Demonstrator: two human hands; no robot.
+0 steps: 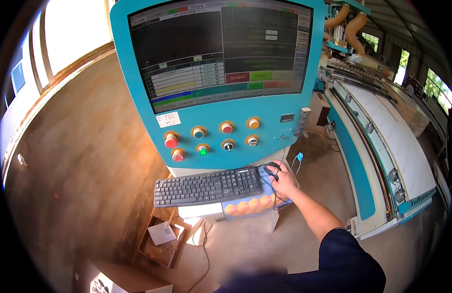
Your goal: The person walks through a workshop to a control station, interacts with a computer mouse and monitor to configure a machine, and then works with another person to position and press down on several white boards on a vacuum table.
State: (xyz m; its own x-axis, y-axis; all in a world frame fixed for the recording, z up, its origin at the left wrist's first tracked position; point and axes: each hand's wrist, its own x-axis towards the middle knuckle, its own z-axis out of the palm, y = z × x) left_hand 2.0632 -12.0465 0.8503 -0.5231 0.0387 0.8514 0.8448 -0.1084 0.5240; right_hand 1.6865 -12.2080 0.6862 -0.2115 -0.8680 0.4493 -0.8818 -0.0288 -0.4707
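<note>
Item: mouse (272,168). Small, dark, corded; sits at the upper right of the pad, just right of the keyboard's far corner, on the ledge below the teal panel. Your right hand (284,180) lies over it, palm down, fingers (276,172) draped over its back, so you see only its front end and part of its top. A thin cable runs up from it toward the panel.

Item: pad (250,205). Flat, rectangular, blue with a row of orange and yellow hexagons along the near edge. It lies on the ledge's right part, its near edge hanging over the front. The keyboard covers its left part; your wrist crosses its right edge.
</note>
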